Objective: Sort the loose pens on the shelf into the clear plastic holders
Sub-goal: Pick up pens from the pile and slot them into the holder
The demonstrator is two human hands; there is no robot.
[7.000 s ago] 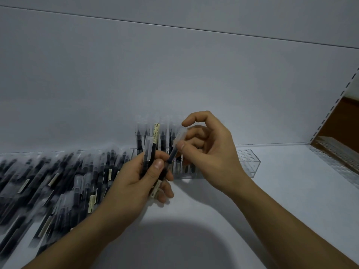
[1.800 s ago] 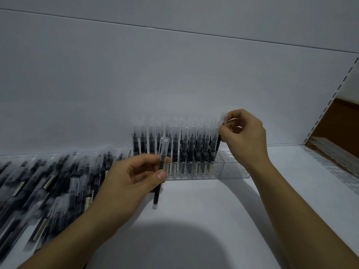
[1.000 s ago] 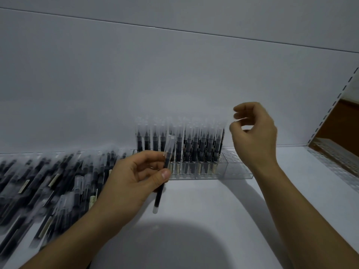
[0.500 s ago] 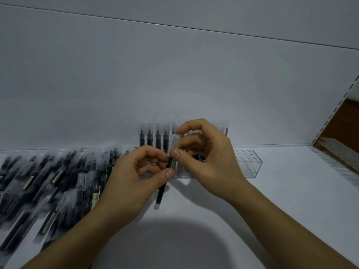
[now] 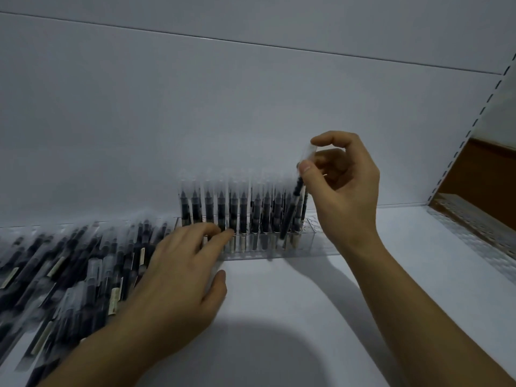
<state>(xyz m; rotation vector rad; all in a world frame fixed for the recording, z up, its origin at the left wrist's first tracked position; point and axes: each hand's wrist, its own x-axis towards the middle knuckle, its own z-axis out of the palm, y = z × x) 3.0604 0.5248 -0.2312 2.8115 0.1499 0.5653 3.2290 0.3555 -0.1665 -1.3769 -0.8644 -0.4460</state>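
- Swung rightward, right hand [image 5: 346,191] pinches one tilted pen [image 5: 291,210], its lower end at the clear holder [image 5: 315,247] below.
- Released, left hand [image 5: 178,277] touches upright pens [image 5: 240,210], too blurred to count.
- Left of it, loose pens [image 5: 69,275] lie heaped.

Shelf [image 5: 391,275], back panel [image 5: 223,107] behind. Centre, against the panel: holder [image 5: 321,241] with standing pens [image 5: 243,210] upright in it. Left of it: loose pens [image 5: 69,269] heaped on the shelf. Left hand [image 5: 178,277] before the holder's left end, over the heap's right edge. Right hand [image 5: 346,191] above the holder's right end, pinching a tilted pen [image 5: 293,208]. Far right: second holder [image 5: 474,227].
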